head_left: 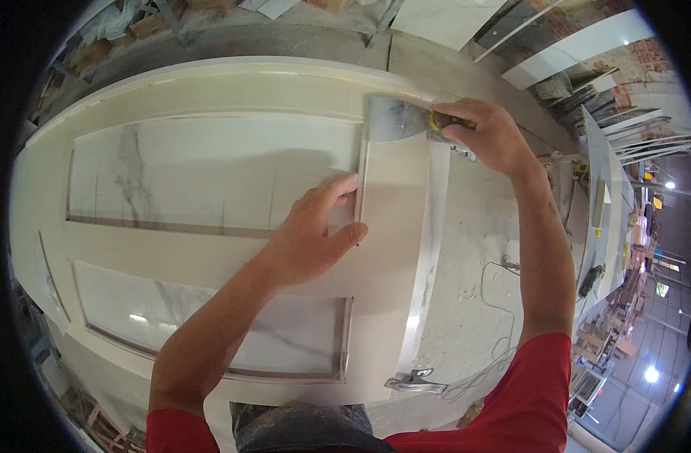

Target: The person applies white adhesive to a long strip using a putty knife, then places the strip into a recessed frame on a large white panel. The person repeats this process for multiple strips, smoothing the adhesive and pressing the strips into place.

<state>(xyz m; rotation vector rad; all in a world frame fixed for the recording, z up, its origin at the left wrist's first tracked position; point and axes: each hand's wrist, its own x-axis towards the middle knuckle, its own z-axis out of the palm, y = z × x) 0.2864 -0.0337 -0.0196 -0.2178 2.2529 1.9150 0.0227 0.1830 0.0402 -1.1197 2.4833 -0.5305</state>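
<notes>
A cream-coloured panel door [394, 249] lies flat before me, with two recessed panels of white, grey-veined marble pattern. In my right hand [489, 132] is a wide putty knife [400, 119], gripped by its dark handle. Its blade lies against the door's far right corner, by the end of the upper recess. My left hand [315, 230] rests at the right end of the upper marbled panel [202, 170], fingers and thumb spread along the thin trim strip [363, 162]. The lower marbled panel [289, 336] sits nearer my body, partly behind my left forearm.
A metal clamp-like tool [417, 383] sits at the door's near right corner. A thin cable [485, 294] curls over the concrete floor [466, 241]. To the right stand a long workbench [606, 204] and several pale strips. White boards [579, 49] lean at the back right.
</notes>
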